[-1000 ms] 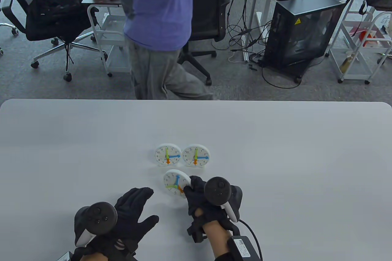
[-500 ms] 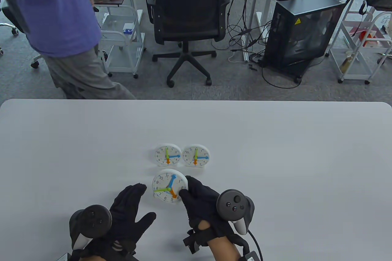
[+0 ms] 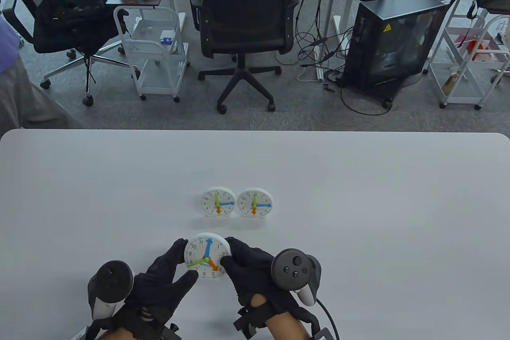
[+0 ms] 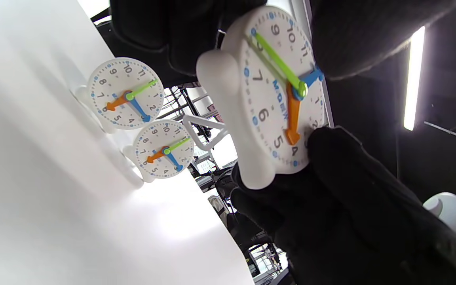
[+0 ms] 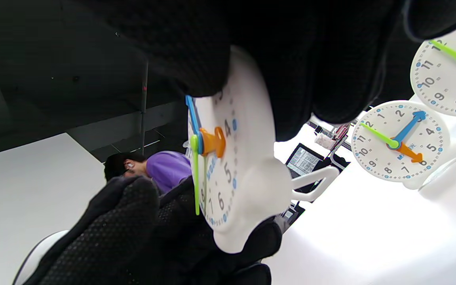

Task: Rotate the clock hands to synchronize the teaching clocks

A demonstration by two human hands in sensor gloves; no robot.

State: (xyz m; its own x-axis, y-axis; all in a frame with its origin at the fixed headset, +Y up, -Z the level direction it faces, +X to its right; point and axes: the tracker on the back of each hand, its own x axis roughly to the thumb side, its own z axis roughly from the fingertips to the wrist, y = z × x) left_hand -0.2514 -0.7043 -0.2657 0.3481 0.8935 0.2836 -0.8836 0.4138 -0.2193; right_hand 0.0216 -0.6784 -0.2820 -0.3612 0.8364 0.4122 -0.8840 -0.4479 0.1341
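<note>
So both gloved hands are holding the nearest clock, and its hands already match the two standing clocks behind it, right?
Not quite. Both hands, left hand and right hand, do hold the near clock, but it doesn't match. In the table view its blue hand points near twelve, while the two rear clocks show blue at three.

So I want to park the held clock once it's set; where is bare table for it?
Bare table lies right of the right standing clock and left of the left standing clock. It is crowded near the front, where both hands hold the clock.
</note>
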